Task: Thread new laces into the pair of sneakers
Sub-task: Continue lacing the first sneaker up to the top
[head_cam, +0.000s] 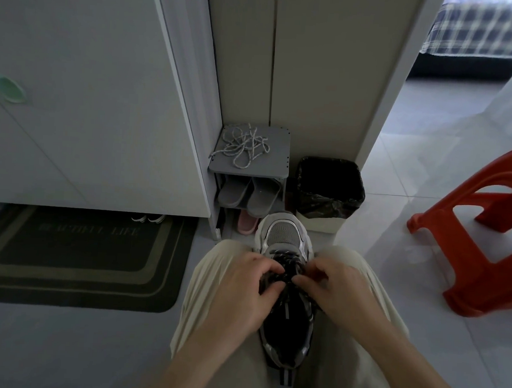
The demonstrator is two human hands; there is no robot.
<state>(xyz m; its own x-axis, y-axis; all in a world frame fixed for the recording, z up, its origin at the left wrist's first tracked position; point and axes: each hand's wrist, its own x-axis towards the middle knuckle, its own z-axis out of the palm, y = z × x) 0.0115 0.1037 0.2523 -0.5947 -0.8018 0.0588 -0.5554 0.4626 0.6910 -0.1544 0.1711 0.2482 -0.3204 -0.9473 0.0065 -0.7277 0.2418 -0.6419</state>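
Observation:
A grey and silver sneaker point(285, 234) with a black interior sits between my knees, toe pointing away from me. A black speckled lace point(284, 259) crosses its upper eyelets. My left hand point(244, 288) pinches a bunch of this lace at the sneaker's left side. My right hand point(335, 290) pinches the lace at the right side, fingertips near the tongue. A tangle of pale grey laces point(245, 145) lies on top of a small grey shoe rack point(275, 162). The second sneaker is not clearly in view.
The rack holds grey slippers point(248, 195) and a pink slipper point(247, 223). A bin lined with a black bag point(329, 191) stands to its right. An orange plastic stool point(477, 244) is at the right, a dark doormat point(76, 252) at the left under a white cabinet.

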